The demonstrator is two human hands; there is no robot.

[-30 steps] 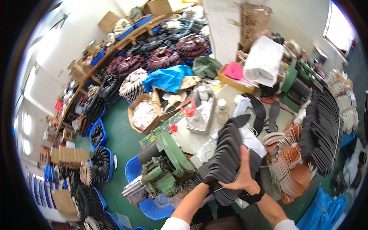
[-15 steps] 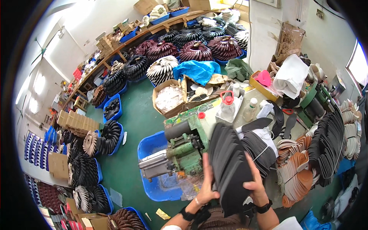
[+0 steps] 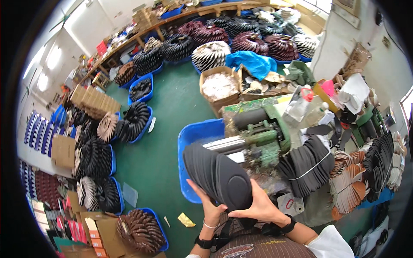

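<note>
"What does the stack [image 3: 215, 174] hide?"
"Part of the blue tub [image 3: 192, 134] and machine [image 3: 282, 133], and fingers of the right hand [image 3: 260, 205]."
"And the edges?"
"The lower one cuts off the right sleeve [image 3: 333, 241]; the right one crops the window [image 3: 406, 103]."
"Anything unclear?"
"The bottle [image 3: 316, 115] is blurred; the far clutter [image 3: 118, 41] is too small to tell."
</note>
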